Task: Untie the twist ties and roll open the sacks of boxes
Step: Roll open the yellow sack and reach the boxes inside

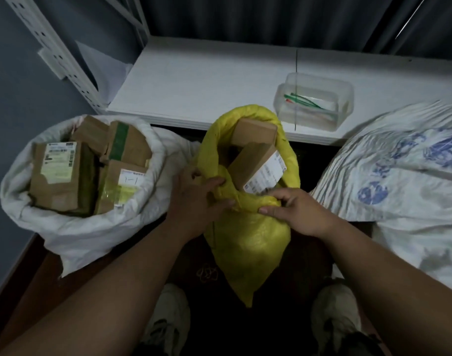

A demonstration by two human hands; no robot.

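Note:
A yellow sack stands on the floor between my feet, its mouth open, with two brown cardboard boxes showing inside. My left hand grips the near left part of the sack's rim, fingers curled into the folded fabric. My right hand pinches the near right part of the rim. To the left a white sack stands with its rim rolled down around several brown boxes. At the right lies a white sack with blue print, its mouth out of sight.
A white shelf board runs behind the sacks. On it sits a clear plastic tub holding green and red twist ties. A white perforated rack post rises at the left. My shoes flank the yellow sack.

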